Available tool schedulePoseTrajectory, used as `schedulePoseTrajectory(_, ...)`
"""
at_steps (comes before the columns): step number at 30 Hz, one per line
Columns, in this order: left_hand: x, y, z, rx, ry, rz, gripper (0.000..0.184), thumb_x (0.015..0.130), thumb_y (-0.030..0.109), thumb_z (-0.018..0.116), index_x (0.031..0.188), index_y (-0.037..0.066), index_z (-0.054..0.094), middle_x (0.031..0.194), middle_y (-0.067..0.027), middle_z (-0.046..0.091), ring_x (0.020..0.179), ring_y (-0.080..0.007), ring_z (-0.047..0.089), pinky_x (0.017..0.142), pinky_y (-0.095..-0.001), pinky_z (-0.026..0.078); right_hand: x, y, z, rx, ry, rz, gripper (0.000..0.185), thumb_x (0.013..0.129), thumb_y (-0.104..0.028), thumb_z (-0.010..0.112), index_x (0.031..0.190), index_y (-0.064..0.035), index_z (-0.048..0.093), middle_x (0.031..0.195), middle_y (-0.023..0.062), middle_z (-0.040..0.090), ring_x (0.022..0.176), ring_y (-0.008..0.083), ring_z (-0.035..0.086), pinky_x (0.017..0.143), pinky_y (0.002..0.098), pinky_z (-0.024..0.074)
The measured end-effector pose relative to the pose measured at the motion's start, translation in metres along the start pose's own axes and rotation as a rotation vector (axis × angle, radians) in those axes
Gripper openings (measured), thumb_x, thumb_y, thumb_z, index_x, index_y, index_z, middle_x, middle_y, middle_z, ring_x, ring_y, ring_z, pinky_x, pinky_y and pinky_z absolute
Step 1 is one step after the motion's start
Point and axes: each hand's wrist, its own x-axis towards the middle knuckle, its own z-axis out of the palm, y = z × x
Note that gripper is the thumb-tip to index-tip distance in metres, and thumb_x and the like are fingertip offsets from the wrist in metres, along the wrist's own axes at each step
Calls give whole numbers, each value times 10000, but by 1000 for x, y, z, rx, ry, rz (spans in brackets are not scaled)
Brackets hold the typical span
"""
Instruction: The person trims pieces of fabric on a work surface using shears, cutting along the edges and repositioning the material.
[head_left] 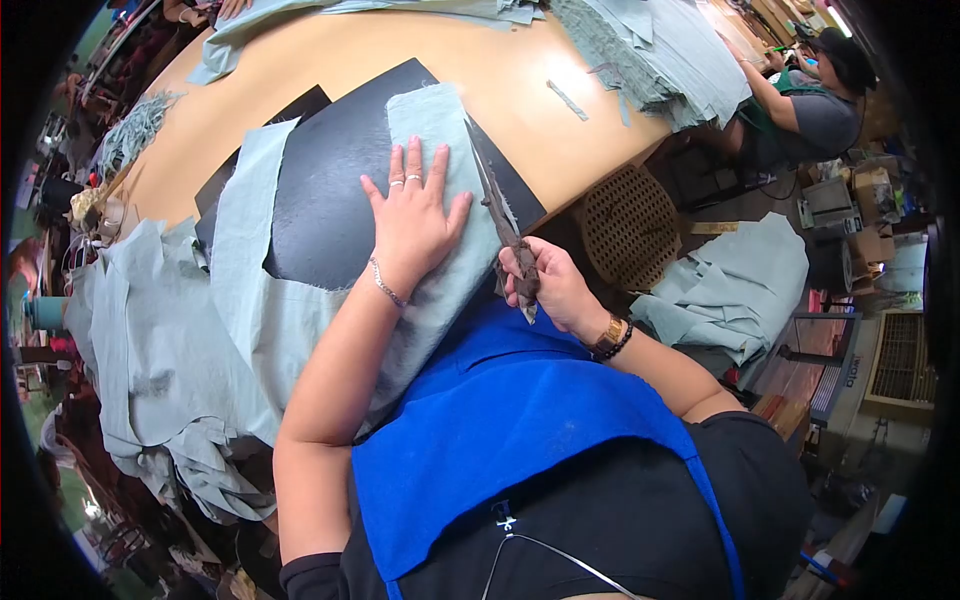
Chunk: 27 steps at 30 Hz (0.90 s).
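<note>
1. Head view: pale green cloth is lying partly over a black board on the desk, its lower part draping toward the person's lap.
2. Scissors are lining up beside the cloth's right edge, tips pointing away from the body; how far the blades are parting, I cannot tell.
3. Cutting neatly here is probably calling for steady pressure near the blades, cloth lying smooth, and the thumb staying clear of the edge.
4. Left hand is resting palm down on the cloth, its fingers spreading wide and gripping nothing; the forearm is slanting in from the lower left.
5. Right hand is holding the scissors, its fingers curling around the dark, wrapped-looking handles; that forearm is reaching in from the lower right, wrist bending slightly.
</note>
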Motion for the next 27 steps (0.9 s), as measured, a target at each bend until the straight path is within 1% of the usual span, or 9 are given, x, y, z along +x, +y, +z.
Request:
schedulePoseTrajectory(4,0,1,-1,-6,2,2,651,915,472,455,1465,154,314,1525,-197,234,1409,-385,214,1021,-717,164,-3,-2,-2,-3,-3,3,204,922,-249,627,929,-50,579,713,1,575,613,60,568,570,206,500)
schedulePoseTrajectory(7,-5,2,-2,-11,-1,8,649,914,470,455,1463,150,320,1525,-201,231,1409,-387,213,1024,-716,157,3,-3,-6,2,-18,70,192,927,-240,620,948,-52,587,712,-2,573,612,60,570,574,209,504)
schedulePoseTrajectory(10,-12,5,-5,-7,-16,23,651,914,474,454,1461,147,324,1526,-204,226,1411,-383,210,1029,-711,151,5,-13,-3,13,-16,58,200,928,-253,618,947,-56,588,710,-2,575,608,62,572,573,210,503)
schedulePoseTrajectory(13,-15,7,-6,-11,-25,12,652,913,479,455,1460,149,327,1527,-200,223,1413,-379,206,1033,-707,151,7,-8,-4,63,-20,25,228,920,-283,629,938,-60,586,712,0,582,598,62,570,570,209,499)
schedulePoseTrajectory(19,-16,6,-5,-11,-23,13,654,911,482,458,1460,153,326,1529,-196,221,1415,-375,203,1034,-706,151,2,-6,-4,-44,1,39,263,909,-331,642,883,-79,571,694,4,585,585,61,566,557,201,483)
schedulePoseTrajectory(22,-21,8,-8,-25,-29,26,655,910,480,461,1460,152,324,1530,-197,219,1414,-377,202,1032,-709,148,3,-9,-3,-19,-7,39,276,907,-347,641,862,-85,565,668,2,576,576,64,565,551,202,479)
schedulePoseTrajectory(27,-32,11,-12,-24,-53,51,656,908,476,464,1461,154,322,1530,-199,217,1411,-384,206,1030,-710,148,8,-14,-2,41,8,44,285,902,-352,647,865,-81,567,677,0,575,579,64,565,553,206,482)
